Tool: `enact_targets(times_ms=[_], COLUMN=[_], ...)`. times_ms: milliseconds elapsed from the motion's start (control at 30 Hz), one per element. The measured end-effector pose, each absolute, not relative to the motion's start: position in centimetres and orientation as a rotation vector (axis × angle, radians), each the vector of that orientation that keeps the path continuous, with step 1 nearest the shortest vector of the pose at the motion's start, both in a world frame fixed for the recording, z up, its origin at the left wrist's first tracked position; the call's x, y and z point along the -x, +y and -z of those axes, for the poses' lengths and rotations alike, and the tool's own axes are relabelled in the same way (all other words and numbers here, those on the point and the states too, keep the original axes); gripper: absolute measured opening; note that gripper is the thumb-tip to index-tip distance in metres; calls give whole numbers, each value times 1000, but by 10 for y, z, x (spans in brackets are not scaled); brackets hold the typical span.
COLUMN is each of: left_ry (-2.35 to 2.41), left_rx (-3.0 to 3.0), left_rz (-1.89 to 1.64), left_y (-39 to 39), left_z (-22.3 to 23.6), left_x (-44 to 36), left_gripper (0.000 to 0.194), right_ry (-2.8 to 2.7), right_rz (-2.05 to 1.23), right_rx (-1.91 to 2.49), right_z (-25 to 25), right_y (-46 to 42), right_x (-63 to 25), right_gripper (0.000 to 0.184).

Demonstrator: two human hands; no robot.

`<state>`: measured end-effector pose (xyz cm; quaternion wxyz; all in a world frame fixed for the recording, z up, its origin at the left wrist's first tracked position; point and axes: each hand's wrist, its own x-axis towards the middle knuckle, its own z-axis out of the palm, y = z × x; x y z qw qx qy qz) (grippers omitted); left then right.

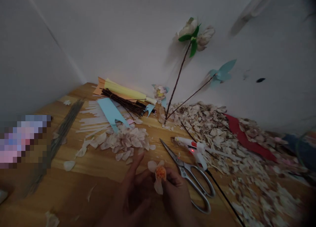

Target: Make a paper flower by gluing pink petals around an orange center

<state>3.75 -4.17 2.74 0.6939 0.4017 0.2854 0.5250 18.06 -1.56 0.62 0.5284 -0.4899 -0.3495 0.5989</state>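
A small handmade flower (160,173) with an orange centre and a few pale petals is at the lower middle. My right hand (176,190) pinches it from the right, with the fingers closed near its base. Just left of it is my left hand (134,187), its fingers apart and the index finger stretched upward. Some left fingertips come close to the flower; whether they touch it is hard to see in the dim light. Metal scissors (184,169) lie beside my right hand, blades parted. Beyond my hands spreads a heap of loose pale petals (130,139).
A white glue gun (195,148) with a lit red light lies past the scissors, its black cord (223,194) running forward. Dried petals (209,125) and red paper (249,141) cover the right. Thin wires (66,125) lie left. Flower stems (179,80) lean on the wall.
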Motion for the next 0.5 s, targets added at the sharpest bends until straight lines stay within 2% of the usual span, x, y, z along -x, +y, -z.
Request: enact_targets(times_ms=[100,233,500], left_ry=[685,779,839], left_rx=[-902,-836,-1045], left_rz=[-1128,-1071,-1063], left_y=[-40,-35,-35], left_z=[-25,-20,-2], left_x=[-37,-38,-42], left_gripper=[76,61,57], right_ry=[-809,-771,-712], right_rz=[-1438,-1426,-1434], right_rx=[1168,1183,1185], right_z=[-8,-12,-13], right_y=[-15,-14,-14], right_x=[-180,-178,-178], right_gripper=[9,9,11])
